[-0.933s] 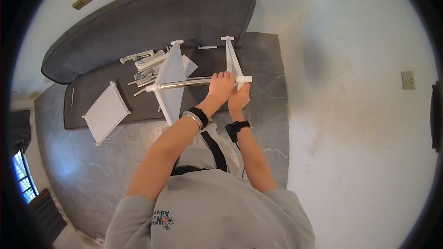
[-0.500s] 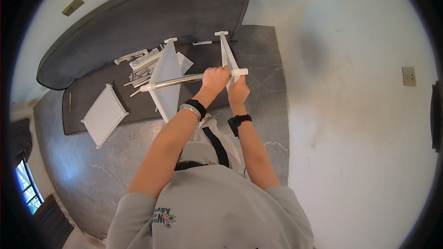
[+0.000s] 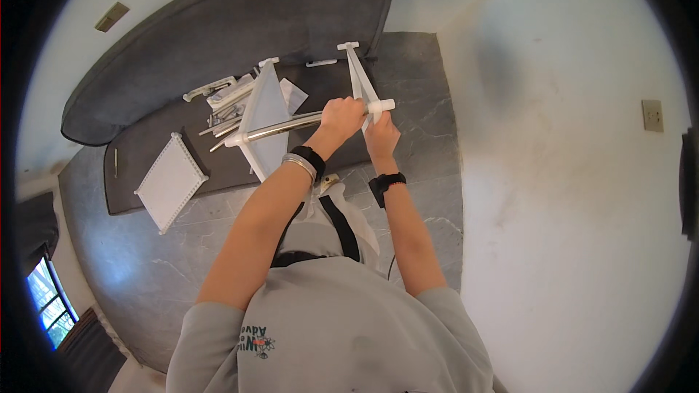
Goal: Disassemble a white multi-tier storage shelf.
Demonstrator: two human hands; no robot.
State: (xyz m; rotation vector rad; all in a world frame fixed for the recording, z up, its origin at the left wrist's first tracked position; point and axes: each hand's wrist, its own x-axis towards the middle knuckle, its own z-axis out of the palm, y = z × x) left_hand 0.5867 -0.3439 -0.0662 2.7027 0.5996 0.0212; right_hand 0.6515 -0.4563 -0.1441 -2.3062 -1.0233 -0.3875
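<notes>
My left hand (image 3: 342,120) is wrapped around a shiny metal tube (image 3: 280,129) near its right end. That tube runs between two white shelf panels with corner sockets. Its left end meets a corner of the left panel (image 3: 266,120), which stands on edge. At its right end is a white corner socket (image 3: 380,106) of the narrow-looking right panel (image 3: 358,76). My right hand (image 3: 381,133) grips the right panel just below this socket, fingers closed round its edge. The exact seat of the tube in the socket is partly hidden by my left hand.
Behind the panels is a grey sofa (image 3: 233,36). Loose metal tubes (image 3: 222,125) and white parts lie on its seat. Another white panel (image 3: 172,182) rests at the seat's front left. A white wall (image 3: 553,196) with a socket stands to the right.
The view has shifted slightly. Both hands keep their grips on the tube and right panel, and the assembly looks nearly the same.
</notes>
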